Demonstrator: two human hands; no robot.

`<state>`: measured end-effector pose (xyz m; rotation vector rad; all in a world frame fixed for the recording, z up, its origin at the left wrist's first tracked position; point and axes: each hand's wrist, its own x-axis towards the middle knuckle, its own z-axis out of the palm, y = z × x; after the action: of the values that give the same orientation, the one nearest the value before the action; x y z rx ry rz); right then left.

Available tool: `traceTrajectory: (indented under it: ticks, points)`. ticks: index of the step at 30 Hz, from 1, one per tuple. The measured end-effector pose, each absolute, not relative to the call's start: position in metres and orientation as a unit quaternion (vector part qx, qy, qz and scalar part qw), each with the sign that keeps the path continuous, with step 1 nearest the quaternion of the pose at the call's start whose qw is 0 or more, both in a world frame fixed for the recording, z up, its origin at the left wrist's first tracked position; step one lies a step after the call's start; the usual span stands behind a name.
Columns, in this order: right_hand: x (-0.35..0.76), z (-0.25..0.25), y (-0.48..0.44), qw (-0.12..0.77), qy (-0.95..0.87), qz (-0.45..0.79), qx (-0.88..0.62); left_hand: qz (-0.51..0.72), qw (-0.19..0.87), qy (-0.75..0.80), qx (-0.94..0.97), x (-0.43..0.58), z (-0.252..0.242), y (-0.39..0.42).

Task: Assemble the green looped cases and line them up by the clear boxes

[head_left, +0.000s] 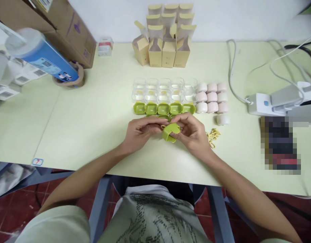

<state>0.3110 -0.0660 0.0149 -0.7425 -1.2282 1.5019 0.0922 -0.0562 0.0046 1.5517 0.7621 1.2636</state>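
My right hand (196,133) grips a small lime-green plastic case piece (172,131), its thumb pressed into the hollow side. From the left, my left hand (138,134) reaches to the same piece with fingers and thumb closed together. A small yellow loop (162,127) shows at my left fingertips, against the edge of the green piece. Just beyond both hands stand rows of green cups (163,108), the nearest partly hidden by my fingers. Beside my right wrist lies a small heap of yellow loops (214,134).
Clear plastic cups (164,96) stand behind the green ones, with white and pink rounded pieces (212,97) to their right. Open cardboard boxes (169,54) line the wall. A blue cylinder (52,57) stands left; a power strip (261,104) with cables and a pixelated object (279,145) lie right.
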Motion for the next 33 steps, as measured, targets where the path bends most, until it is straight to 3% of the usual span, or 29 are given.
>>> traceTrajectory:
  ticks: [7,33]
  points:
    - [0.311,0.018,-0.064,0.483,-0.523,0.632,-0.307,0.535,0.407,0.294,0.679,0.097,0.002,-0.051]
    - [0.317,0.008,-0.064,0.488,-0.550,0.616,-0.283,0.560,0.334,0.314,0.690,0.086,0.003,-0.042]
